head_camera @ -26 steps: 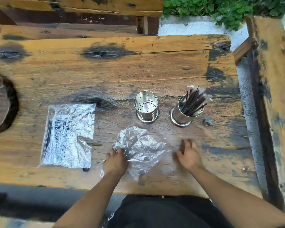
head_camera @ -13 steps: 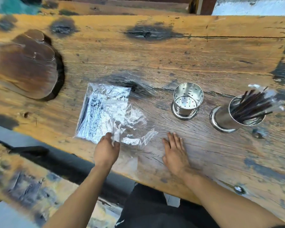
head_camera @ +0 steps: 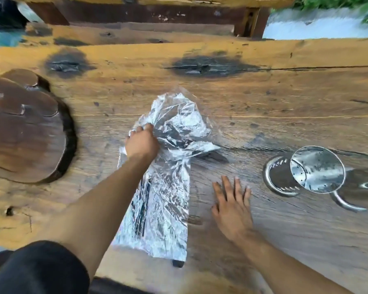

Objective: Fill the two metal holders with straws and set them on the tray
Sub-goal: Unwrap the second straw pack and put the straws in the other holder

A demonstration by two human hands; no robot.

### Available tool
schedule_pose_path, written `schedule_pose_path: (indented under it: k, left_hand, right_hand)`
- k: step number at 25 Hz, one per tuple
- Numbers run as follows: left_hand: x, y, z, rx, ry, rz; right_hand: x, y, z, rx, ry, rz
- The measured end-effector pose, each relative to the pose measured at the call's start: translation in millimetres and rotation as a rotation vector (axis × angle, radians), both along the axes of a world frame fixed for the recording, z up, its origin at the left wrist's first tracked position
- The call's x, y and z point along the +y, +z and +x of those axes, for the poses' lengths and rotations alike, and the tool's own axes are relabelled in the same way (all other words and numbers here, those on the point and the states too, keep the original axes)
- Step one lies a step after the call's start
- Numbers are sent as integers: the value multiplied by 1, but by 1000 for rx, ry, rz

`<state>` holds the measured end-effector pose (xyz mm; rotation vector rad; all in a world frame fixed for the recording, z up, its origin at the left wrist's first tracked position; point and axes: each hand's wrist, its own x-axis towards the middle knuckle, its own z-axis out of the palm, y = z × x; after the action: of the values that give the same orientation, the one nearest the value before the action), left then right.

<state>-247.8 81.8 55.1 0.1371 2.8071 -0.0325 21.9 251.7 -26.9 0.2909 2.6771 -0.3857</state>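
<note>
Since half a second earlier, the left hand (head_camera: pixel 142 140) had moved up from the near edge of the crumpled empty wrapper (head_camera: pixel 176 122) to its far side, and the wrapper now lay bunched over the top of the full straw packet (head_camera: pixel 157 211). Its fingers were curled into the clear film, gripping a handful. The right hand (head_camera: pixel 232 206) had stayed flat on the counter (head_camera: pixel 263 102), fingers straight and slightly spread, holding nothing, just beside the packet.

Motion blur softened everything, but the empty metal holder (head_camera: pixel 314 168) stood upright to the right, well apart from the packet, its perforated inside visible. Only a curved sliver of the second holder's base (head_camera: pixel 346 203) showed near it; whether its straws were in place could not be told from this view. A dark wooden slab (head_camera: pixel 26 128), likely the tray, sat at the far left.

The step in hand seemed to be clearing the spent wrapper so the full packet could be opened. To do it well, the left hand should lift only the loose film, not the packet beneath, since the two layers overlapped and could cling. The right hand was well placed to pin the packet down. The wrapper ought to go aside, away from the tray and from the holder, which a careless sweep might tip.
</note>
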Motion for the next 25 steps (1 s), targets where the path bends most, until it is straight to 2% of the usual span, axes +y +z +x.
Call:
schedule_pose_path:
  k: [7, 11, 13, 16, 19, 23, 25]
  left_hand:
    - [-5, -31, -107, -55, -217, -117]
    - [-15, -42, -117, -112, -280, -57]
    - [-25, -43, -109, -78, -285, -63]
    - [-45, -38, -63, 87, -199, 58]
    - [-66, -42, 31, 145, -124, 121]
    - [-80, -64, 140, -31, 124, 98]
    - [-81, -74, 174, -86, 126, 60]
  right_hand:
    - [-14, -29, 1, 118, -44, 132]
    - [-14, -37, 5, 164, -45, 153]
    - [-14, -39, 5, 154, -49, 164]
    - [-13, -37, 4, 119, -46, 166]
    - [-14, -30, -1, 87, -52, 148]
    - [-13, -14, -3, 92, -68, 89]
    - [-8, -7, -2, 72, -38, 67]
